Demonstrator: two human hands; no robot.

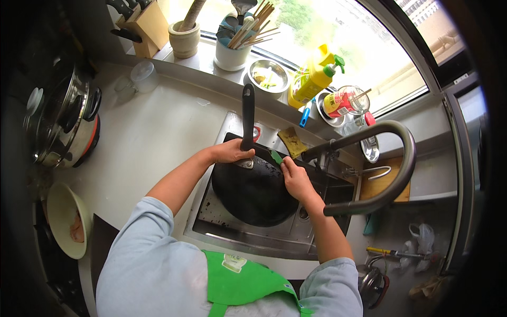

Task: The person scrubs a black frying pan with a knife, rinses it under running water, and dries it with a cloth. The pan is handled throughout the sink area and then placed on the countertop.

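A black wok (251, 194) is tilted up inside the steel sink (253, 246), its dark outer side towards me. My left hand (231, 151) grips the wok at the base of its long black handle (248, 111), which points up towards the window. At the wok's upper right edge, my right hand (296, 179) pinches a green scouring pad (276, 157). The pad appears to touch the rim there. Much of the wok's inner side faces away and is hidden. Dark specks dot the sink bottom left of the wok.
A curved dark faucet (408, 158) arches over my right forearm. Behind the sink lies a yellow sponge (292, 142). The sill holds a utensil pot (233, 57), a steel bowl (269, 75) and a yellow pump bottle (313, 79). Far left are a pot (75, 138) and a pale bowl (65, 222).
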